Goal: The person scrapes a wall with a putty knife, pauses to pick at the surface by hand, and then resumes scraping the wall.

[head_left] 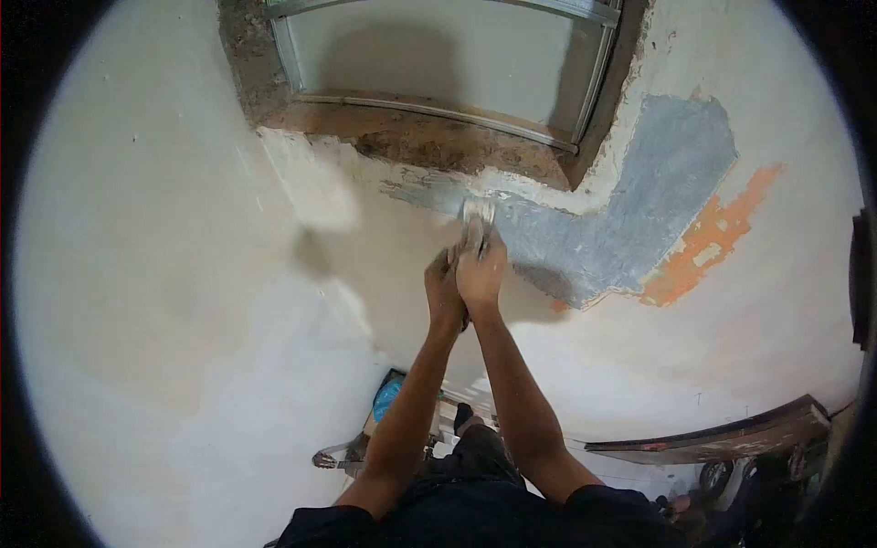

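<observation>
Both of my hands are raised together at the wall, below the window. My right hand [481, 269] is closed round a scraper [478, 212], whose pale, whitish blade meets the wall at the left part of a grey patch [585, 242]. Pressed up against it on the left, my left hand [443, 285] has its fingers bent; whether it grips the tool's handle too is hidden. Rough, chipped plaster edges run just above the blade. An orange patch [708, 242] shows on the wall to the right of the grey one.
Above is a metal-framed window [438, 111] in a rough brown recess. A dark-edged board or shelf [722, 440] is at lower right, with dark objects beneath. A blue bag [387, 400] and other items lie low, left of my legs. A dark object [861, 279] is at the right edge.
</observation>
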Motion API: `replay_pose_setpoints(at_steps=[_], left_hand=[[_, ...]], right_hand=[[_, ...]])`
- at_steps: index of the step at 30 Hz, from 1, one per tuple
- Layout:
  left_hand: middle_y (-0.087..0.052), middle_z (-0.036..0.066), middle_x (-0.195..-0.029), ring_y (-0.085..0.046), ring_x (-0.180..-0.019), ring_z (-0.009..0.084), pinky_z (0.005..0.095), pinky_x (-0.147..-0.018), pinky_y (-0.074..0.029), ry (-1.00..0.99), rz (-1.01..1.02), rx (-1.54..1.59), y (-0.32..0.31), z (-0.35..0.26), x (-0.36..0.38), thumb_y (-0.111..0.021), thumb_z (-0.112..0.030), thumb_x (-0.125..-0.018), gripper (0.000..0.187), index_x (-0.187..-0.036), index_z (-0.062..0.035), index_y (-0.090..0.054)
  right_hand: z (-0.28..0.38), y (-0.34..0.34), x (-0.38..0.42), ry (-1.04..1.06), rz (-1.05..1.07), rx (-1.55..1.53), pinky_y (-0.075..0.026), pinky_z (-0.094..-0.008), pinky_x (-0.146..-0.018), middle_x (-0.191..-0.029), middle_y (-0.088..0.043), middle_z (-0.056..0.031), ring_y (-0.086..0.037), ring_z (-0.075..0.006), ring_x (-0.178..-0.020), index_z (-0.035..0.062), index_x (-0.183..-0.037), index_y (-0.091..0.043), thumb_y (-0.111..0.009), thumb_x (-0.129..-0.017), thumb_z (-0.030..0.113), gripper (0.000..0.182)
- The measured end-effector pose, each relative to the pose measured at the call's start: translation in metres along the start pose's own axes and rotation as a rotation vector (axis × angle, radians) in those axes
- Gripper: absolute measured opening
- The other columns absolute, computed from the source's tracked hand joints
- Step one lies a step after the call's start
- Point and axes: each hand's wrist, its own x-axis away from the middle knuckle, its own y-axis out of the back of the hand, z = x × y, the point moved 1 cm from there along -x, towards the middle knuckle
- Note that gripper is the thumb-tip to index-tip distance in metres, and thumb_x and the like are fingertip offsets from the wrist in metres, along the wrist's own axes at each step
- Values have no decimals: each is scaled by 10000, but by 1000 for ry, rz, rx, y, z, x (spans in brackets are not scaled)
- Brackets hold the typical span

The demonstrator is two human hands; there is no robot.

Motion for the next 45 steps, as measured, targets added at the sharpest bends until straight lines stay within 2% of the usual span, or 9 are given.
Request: replay_pose_setpoints(at_steps=[7, 16, 18, 21, 23, 35, 38, 40, 45], left_hand=[[-607, 54, -790, -516, -710, 106, 268, -614, -431, 201, -124, -149, 1, 11, 15, -497, -216, -966, 277, -871, 19, -609], [-585, 17, -758, -501, -691, 80, 236, -605, -419, -434, -32, -308, -14, -48, -4, -496, -245, -970, 283, -893, 2, -610], [-590, 24, -788, -532, -719, 87, 237, -628, -439, 164, -134, 184, 6, -26, 8, -490, -264, -976, 298, -915, 1, -609], [-626, 99, -1057, -596, -926, 156, 285, -781, -486, 143, -130, 24, 26, -19, 4, -436, -221, -979, 341, -1194, 9, -566], [-597, 45, -816, -560, -715, 117, 271, -590, -466, -9, -236, -21, 26, -28, -22, -498, -250, -969, 275, -938, -2, -613], [-661, 84, -982, -594, -851, 134, 297, -726, -495, 74, -153, 123, 48, -1, -19, -504, -210, -953, 289, -1069, 32, -612], [-649, 81, -1061, -605, -927, 144, 284, -777, -498, -70, -65, -509, 47, -21, -39, -505, -252, -963, 353, -1174, 18, -587], [-636, 70, -1105, -607, -920, 130, 278, -772, -502, 260, -17, 218, 58, -12, -53, -505, -282, -965, 399, -1255, -12, -549], [-635, 70, -1105, -611, -917, 125, 270, -764, -504, 202, -164, 22, 52, 15, 1, -483, -274, -973, 394, -1286, -39, -533]], right_hand=[[-18, 10, 18, -102, -26, -56, -426, -349, -574, -658, -545, -121, -509, -205, -591, -42, -839, -533, -457, -984, 273, 355], [47, -1, -7, 4, 197, -39, -435, -398, -542, -634, -556, -153, -538, -272, -551, -46, -900, -504, -445, -984, 231, 295], [27, -9, 11, 8, 243, 96, -446, -395, -557, -654, -562, -158, -554, -267, -567, -41, -895, -483, -444, -986, 221, 280], [3, -32, 11, -82, 316, 198, -457, -463, -649, -731, -585, -252, -596, -393, -702, -83, -954, -491, -431, -972, 202, 291], [-8, -52, -5, 199, 175, 288, -470, -515, -729, -899, -617, -303, -606, -471, -826, -59, -1304, -393, -403, -962, 168, 411], [8, -55, 12, -33, 210, 179, -473, -523, -710, -870, -591, -345, -594, -493, -832, -72, -1056, -490, -428, -949, 148, 252], [22, -72, -9, 60, 179, 257, -476, -522, -680, -819, -601, -329, -596, -496, -797, -68, -1045, -492, -424, -957, 155, 249], [37, -79, -13, 57, 214, 304, -481, -519, -640, -757, -612, -297, -611, -479, -755, -66, -1060, -479, -412, -966, 166, 259], [-29, -63, 36, -28, 242, 318, -482, -539, -594, -726, -601, -308, -606, -490, -717, -57, -1068, -447, -397, -968, 168, 251]])
